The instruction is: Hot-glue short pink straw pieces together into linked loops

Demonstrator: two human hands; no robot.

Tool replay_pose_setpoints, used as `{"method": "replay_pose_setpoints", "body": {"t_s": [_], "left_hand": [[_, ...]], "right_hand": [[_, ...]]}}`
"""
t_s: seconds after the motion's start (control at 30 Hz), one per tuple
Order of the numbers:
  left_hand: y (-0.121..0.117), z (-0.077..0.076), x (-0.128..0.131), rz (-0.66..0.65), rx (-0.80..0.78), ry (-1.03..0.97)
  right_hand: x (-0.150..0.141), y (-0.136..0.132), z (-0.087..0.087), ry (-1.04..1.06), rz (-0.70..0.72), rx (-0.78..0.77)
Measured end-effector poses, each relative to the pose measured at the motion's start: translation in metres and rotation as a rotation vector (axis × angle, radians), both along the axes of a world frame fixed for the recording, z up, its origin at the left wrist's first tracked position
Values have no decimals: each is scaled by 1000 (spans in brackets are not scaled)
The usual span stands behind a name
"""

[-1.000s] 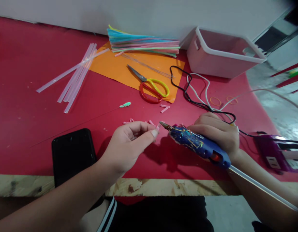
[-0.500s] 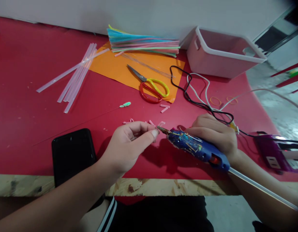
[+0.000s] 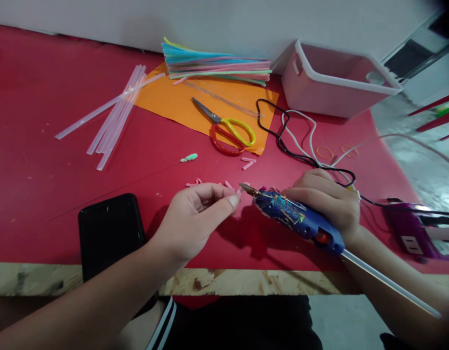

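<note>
My left hand [image 3: 198, 218] pinches a small pink piece [image 3: 239, 192] between thumb and forefinger; it looks like a short bit of pipe cleaner. In my right hand [image 3: 322, 201] is a blue hot glue gun [image 3: 297, 216], smeared with dried glue, its metal nozzle pointing left just beside the pink piece. A long clear glue stick [image 3: 390, 282] sticks out of the gun's rear. Several short pink pieces [image 3: 248, 163] lie on the red tabletop beyond my fingers. Farther left, a thin wire carries a mint-green fuzzy tip [image 3: 189, 158].
Scissors [image 3: 224, 124] rest on an orange sheet [image 3: 188, 104] below a bundle of pipe cleaners [image 3: 217, 63]. Glue sticks [image 3: 118, 112] and a black phone [image 3: 111, 233] lie left. A pink bin [image 3: 319, 92], cables [image 3: 283, 141] and a purple power strip [image 3: 410, 233] occupy the right.
The glue gun's nozzle has shifted slightly up and right, drawing a little away from the pink piece. My left hand has stayed nearly still.
</note>
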State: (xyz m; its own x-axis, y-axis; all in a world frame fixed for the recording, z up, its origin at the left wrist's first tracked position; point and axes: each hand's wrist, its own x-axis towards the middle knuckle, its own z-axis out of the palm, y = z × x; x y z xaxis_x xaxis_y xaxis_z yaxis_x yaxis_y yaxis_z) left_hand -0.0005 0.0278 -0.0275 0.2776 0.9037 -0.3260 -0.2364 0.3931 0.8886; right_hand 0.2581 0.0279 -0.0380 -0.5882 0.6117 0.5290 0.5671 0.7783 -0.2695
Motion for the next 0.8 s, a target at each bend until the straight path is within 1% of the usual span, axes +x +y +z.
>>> {"method": "replay_pose_setpoints", "body": {"t_s": [0.17, 0.3, 0.5, 0.8], "left_hand": [[0, 0, 0, 3, -17, 8], [-1, -1, 0, 0, -22, 2], [1, -1, 0, 4, -16, -19], [0, -1, 0, -4, -26, -24]], "right_hand": [[0, 0, 0, 22, 5, -11], [1, 0, -1, -16, 30, -32], [2, 1, -4, -26, 15, -14], [1, 1, 3, -26, -9, 19]]}}
